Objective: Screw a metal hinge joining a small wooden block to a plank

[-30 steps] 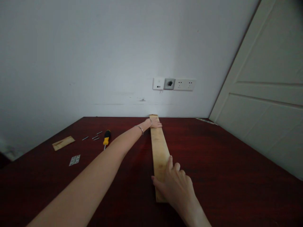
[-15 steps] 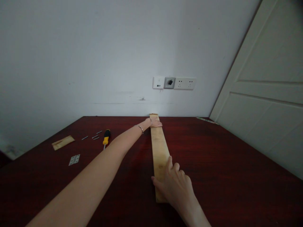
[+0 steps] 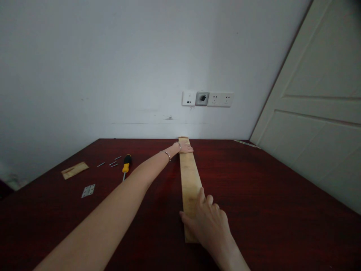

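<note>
A long, pale wooden board (image 3: 188,171) lies lengthwise on the dark red tabletop, its far end close to the wall. My left hand (image 3: 186,147) reaches across the far part of the board and rests flat on it, fingers stretched toward the right edge. Two thin bracelets circle that wrist. At the near end, my right hand (image 3: 210,218) spans the board, thumb at the left edge and fingers along the right edge. Left of my forearm lies a screwdriver (image 3: 126,164) with a black and yellow handle, its tip hidden by the arm.
Several screws or pins (image 3: 113,163) lie on the table (image 3: 267,195) at left. Nearby are a metal hinge (image 3: 88,191) and a short wooden piece (image 3: 75,170). A thin strip (image 3: 247,144) lies at the far right edge. Wall sockets (image 3: 220,99) sit above; a white door (image 3: 316,113) stands right.
Both hands stay on the board. The board's near end and my right hand have shifted very slightly left in view.
</note>
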Tool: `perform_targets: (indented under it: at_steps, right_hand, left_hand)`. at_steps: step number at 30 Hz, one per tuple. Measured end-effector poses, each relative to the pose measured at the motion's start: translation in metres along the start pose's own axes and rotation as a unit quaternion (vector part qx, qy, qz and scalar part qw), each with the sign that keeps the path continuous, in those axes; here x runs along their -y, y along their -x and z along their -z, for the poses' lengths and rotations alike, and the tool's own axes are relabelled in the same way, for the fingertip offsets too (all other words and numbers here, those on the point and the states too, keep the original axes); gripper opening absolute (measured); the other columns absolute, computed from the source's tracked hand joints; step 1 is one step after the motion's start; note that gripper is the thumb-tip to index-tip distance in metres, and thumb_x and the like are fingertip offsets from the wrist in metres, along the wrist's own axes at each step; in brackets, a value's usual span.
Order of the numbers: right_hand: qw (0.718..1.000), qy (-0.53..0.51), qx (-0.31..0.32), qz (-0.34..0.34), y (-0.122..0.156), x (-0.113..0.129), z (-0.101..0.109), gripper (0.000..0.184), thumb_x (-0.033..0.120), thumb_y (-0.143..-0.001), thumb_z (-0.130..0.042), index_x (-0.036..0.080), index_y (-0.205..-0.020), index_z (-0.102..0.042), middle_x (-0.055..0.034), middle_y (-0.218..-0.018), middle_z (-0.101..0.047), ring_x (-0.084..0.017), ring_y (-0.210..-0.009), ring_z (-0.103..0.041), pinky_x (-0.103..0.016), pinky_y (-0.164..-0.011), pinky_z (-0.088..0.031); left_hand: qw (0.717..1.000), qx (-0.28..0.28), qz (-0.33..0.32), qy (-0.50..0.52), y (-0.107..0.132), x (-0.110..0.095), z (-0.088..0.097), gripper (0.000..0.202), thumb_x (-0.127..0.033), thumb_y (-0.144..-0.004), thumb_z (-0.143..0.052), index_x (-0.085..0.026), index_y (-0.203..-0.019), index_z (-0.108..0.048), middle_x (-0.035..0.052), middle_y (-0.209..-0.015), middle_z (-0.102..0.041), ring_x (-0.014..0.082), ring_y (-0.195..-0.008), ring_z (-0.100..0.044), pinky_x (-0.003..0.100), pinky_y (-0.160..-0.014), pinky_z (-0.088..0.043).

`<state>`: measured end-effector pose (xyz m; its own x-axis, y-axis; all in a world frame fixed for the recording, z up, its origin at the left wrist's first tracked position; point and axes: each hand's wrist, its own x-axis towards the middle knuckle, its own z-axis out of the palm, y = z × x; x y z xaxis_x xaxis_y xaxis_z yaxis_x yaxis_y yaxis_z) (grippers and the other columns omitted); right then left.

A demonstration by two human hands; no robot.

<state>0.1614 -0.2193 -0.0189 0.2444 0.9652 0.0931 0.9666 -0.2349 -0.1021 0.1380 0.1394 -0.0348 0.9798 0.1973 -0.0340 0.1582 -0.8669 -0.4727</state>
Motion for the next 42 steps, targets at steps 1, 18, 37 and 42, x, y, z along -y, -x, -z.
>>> perform_targets:
  at_steps: [1,18,37,42]
  right_hand:
    - [1.0,0.0,0.0,0.001,0.0,0.0,-0.001,0.076,0.05,-0.076,-0.055,-0.003,-0.13,-0.043,-0.0205,-0.091,-0.059,-0.03,-0.078,-0.065,-0.038,-0.062,-0.051]
    - [1.0,-0.012,0.015,-0.002,-0.002,0.0,0.002,0.084,0.057,-0.072,-0.06,-0.001,-0.131,-0.042,-0.0207,-0.092,-0.06,-0.03,-0.08,-0.065,-0.039,-0.063,-0.052]
    - [0.879,0.044,-0.042,0.473,-0.104,0.024,0.065,0.033,0.039,-0.09,-0.044,0.018,-0.112,-0.056,-0.0089,-0.1,-0.061,-0.022,-0.087,-0.063,-0.032,-0.072,-0.047]
    - [0.83,0.014,-0.041,0.556,-0.149,0.07,0.061,0.039,0.042,-0.09,-0.044,0.018,-0.119,-0.053,-0.0101,-0.11,-0.06,-0.023,-0.098,-0.059,-0.032,-0.073,-0.047]
  left_hand:
    - [1.0,0.001,0.001,0.0,0.0,0.0,0.001,0.032,-0.004,-0.083,-0.044,-0.024,-0.107,-0.055,0.0054,-0.118,-0.061,0.0153,-0.109,-0.053,0.035,-0.094,-0.035]
    - [0.999,0.022,0.026,0.02,0.011,0.005,0.008,0.054,-0.004,-0.074,-0.051,-0.025,-0.124,-0.047,0.007,-0.135,-0.049,0.0181,-0.115,-0.051,0.031,-0.09,-0.038]
    - [0.839,-0.059,0.535,0.079,0.231,0.126,0.079,0.048,-0.02,-0.075,-0.042,-0.011,-0.121,-0.055,0.0082,-0.118,-0.059,0.0222,-0.109,-0.053,0.03,-0.094,-0.04]
    - [0.811,0.033,0.575,0.103,0.328,0.119,0.09,0.04,-0.026,-0.067,-0.051,-0.016,-0.102,-0.067,0.0034,-0.101,-0.068,0.02,-0.097,-0.059,0.022,-0.083,-0.043]
